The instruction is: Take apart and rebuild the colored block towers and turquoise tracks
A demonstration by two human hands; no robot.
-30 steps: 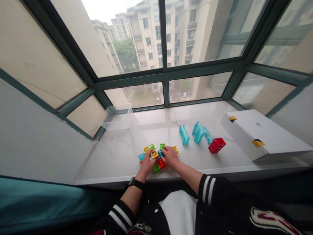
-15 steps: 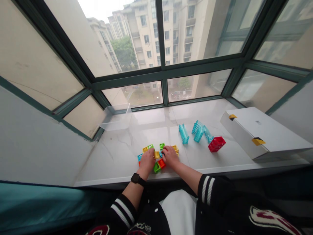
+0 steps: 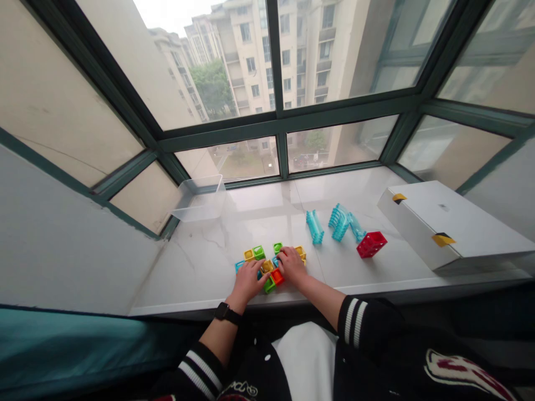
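A cluster of small coloured blocks (image 3: 259, 255), yellow, green, blue and orange, lies on the marble windowsill (image 3: 209, 262) near its front edge. My left hand (image 3: 246, 283) rests on the cluster's left side, fingers spread over the blocks and touching a yellow one. My right hand (image 3: 291, 267) lies on the cluster's right side, its fingers curled over blocks that it hides. A black watch (image 3: 227, 313) sits on my left wrist.
Three turquoise ribbed pieces (image 3: 339, 222) and a red lattice cube (image 3: 371, 244) lie to the right. A long white box (image 3: 443, 225) is at the far right. A clear plastic tub (image 3: 201, 198) stands at the back left by the window frame.
My left hand has slid back toward me and to the left, uncovering more of the yellow and green blocks. My right hand has stayed put.
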